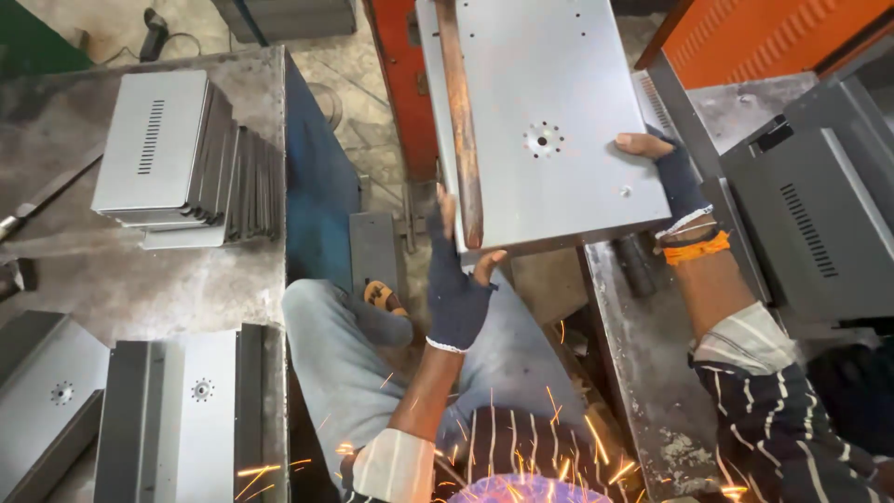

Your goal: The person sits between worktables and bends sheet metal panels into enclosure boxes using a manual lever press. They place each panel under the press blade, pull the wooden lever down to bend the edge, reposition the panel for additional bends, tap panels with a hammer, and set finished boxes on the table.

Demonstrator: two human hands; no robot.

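The person held a grey sheet-metal panel (549,112) up beneath a copper bar (461,121); the gloved left hand (456,289) gripped its near edge, the right hand (675,177) clamped its side; sparks flew below, and a slackened grip could let it tip.
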